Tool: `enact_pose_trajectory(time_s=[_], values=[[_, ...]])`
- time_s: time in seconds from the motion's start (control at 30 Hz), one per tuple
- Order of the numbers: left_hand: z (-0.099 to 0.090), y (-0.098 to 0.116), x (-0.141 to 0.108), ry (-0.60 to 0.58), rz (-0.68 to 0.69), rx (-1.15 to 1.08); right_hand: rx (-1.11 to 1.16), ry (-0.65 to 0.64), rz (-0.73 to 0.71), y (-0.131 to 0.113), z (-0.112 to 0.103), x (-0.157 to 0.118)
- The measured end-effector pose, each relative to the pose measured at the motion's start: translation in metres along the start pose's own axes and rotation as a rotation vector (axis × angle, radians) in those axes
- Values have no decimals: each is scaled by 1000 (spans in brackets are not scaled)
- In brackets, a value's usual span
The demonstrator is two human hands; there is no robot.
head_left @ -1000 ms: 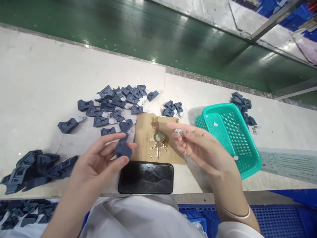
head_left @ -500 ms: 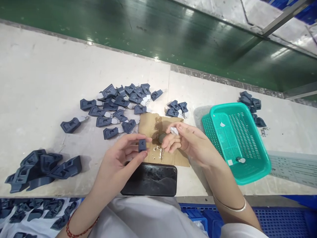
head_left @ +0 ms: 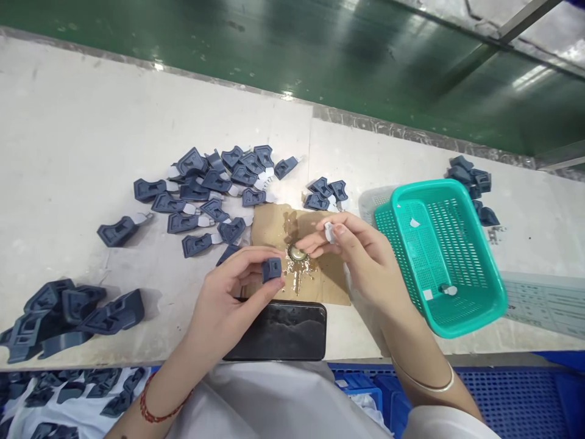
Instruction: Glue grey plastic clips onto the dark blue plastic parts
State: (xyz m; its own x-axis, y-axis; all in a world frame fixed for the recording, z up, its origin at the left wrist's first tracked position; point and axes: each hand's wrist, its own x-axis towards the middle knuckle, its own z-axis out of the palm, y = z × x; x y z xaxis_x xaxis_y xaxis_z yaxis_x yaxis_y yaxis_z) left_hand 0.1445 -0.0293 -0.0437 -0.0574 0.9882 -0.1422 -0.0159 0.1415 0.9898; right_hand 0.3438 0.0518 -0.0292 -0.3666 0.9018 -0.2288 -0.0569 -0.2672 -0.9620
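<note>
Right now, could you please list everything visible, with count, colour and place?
Dark parts: many, slate, table and lower left
Table: one, white, centre
Basket: one, green, right
Scraps: few, white, in basket
Fitting: one, grey, in basket
Cardboard: one, brown, centre
Round dish: one, dark rim, on cardboard
Phone: one, black, near edge
Printed sheet: one, pale, right
Bins: several, blue, lower right
Long surface: one, green, beyond table
Frame: one, grey, top right
Bracelets: two, red and silver, wrists
Left hand: one, bare, holding dark part
Right hand: one, bare, holding white piece

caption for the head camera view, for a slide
Left hand holding a dark blue part, right hand a small white piece, above cardboard beside a green basket
</note>
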Motion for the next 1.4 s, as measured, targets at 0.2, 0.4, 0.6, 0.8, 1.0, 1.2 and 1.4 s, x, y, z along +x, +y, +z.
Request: enact_pose_trajectory(time_s=[0.2,0.4,0.6,0.8,1.0,1.2,1.4], values=[[-2,-2,0,23,33,71,-186,79,-133,2,-1,-2],[-2,-6,1,49,93,200,-358,10,-109,-1,-11,-3],[-1,-7,2,26,146,265,-701,-97,-267,-4,-12,-5],[-1,-9,1,15,160,296,-854,-187,-420,-1,-13,-3],[-1,-8,2,9,173,284,-844,-164,-442,0,-12,-4],[0,-8,0,6,202,286,-583,-54,-237,-2,-8,-7],[-1,-8,0,-4,212,282,-191,25,-66,-1,0,-8]])
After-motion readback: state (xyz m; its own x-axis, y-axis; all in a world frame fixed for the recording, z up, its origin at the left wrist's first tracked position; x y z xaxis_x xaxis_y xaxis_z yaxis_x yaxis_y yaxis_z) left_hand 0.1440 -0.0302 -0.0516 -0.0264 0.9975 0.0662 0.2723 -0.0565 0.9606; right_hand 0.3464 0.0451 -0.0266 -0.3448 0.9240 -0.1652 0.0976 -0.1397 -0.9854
